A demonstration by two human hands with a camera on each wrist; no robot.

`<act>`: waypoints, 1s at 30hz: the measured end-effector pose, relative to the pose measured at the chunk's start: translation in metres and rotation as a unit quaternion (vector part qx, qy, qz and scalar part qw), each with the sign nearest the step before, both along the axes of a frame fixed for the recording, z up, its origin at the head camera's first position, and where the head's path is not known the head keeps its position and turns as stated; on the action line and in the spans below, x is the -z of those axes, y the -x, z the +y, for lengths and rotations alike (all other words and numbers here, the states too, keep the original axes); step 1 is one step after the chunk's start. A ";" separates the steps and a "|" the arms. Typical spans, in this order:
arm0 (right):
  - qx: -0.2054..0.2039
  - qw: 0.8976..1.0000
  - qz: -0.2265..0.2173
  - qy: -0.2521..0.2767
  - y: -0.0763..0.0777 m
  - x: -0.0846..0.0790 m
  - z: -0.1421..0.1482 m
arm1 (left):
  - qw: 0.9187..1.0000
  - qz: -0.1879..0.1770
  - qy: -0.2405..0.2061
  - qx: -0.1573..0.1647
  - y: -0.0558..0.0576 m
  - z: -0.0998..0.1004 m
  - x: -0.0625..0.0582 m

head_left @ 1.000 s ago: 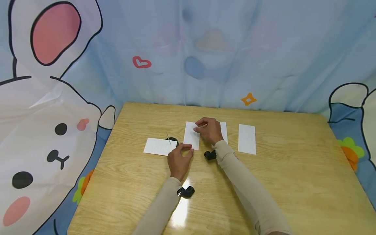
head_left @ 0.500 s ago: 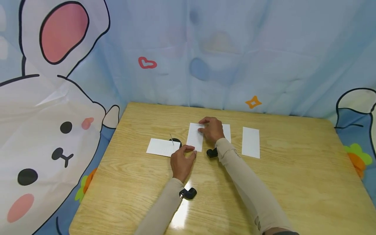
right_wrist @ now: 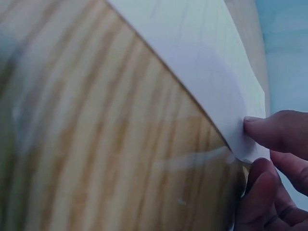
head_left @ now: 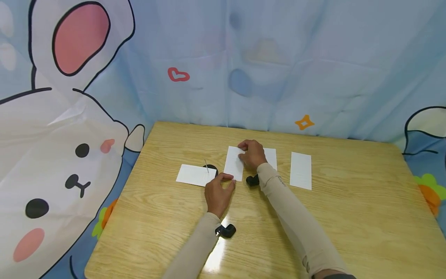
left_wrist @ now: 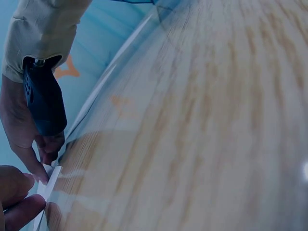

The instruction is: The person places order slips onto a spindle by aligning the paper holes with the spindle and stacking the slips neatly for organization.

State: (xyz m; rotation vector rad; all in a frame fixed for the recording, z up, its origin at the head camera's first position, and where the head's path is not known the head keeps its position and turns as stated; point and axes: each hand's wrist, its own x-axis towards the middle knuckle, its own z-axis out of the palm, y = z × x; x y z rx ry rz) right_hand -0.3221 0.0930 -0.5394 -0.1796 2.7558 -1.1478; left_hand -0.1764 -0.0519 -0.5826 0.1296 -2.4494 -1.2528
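A white paper slip [head_left: 233,162] lies at mid-table under both hands. My left hand [head_left: 218,193] pinches its near end between thumb and fingers; in the left wrist view, left fingertips [left_wrist: 26,209] meet at a white edge. At the far right part of the slip, my right hand [head_left: 253,155] pinches the paper, and the right wrist view shows a thumb [right_wrist: 274,129] on a slightly curled corner. A second slip [head_left: 271,158] is partly hidden behind the right hand. Left of the left hand, another slip [head_left: 195,175] lies sideways, overlapping a black round object [head_left: 211,168].
A thin grey rod [head_left: 206,166] slants up beside the black round object. One more white slip [head_left: 301,170] lies to the right on the wooden table [head_left: 348,217]. A blue cartoon curtain [head_left: 209,97] hangs along the table's back edge.
The whole head view has shifted slightly, moving the scene rightward. Both hands stay at the same slip with nearly the same finger pose.
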 end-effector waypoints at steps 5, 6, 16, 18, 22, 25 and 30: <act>-0.001 1.000 -0.012 -0.015 0.003 0.001 0.001 | 1.000 0.003 -0.001 0.001 0.000 0.001 0.001; -0.002 1.000 -0.011 -0.018 0.004 0.002 0.001 | 1.000 0.002 -0.001 0.001 0.000 0.001 0.001; 0.016 1.000 0.022 -0.006 0.002 -0.006 0.004 | 1.000 0.012 0.008 0.004 0.002 -0.001 0.002; 0.010 1.000 0.028 -0.010 0.001 -0.008 0.006 | 1.000 0.015 0.010 0.003 0.002 -0.002 0.002; -0.012 0.999 0.033 -0.012 -0.001 -0.011 0.012 | 1.000 0.023 0.012 0.002 0.001 -0.002 0.001; -0.022 0.999 0.031 -0.008 -0.002 -0.014 0.018 | 0.999 0.031 0.010 0.003 0.000 -0.002 0.001; -0.030 0.999 0.019 0.035 -0.006 -0.015 0.032 | 0.999 0.041 -0.002 0.003 0.000 -0.002 0.000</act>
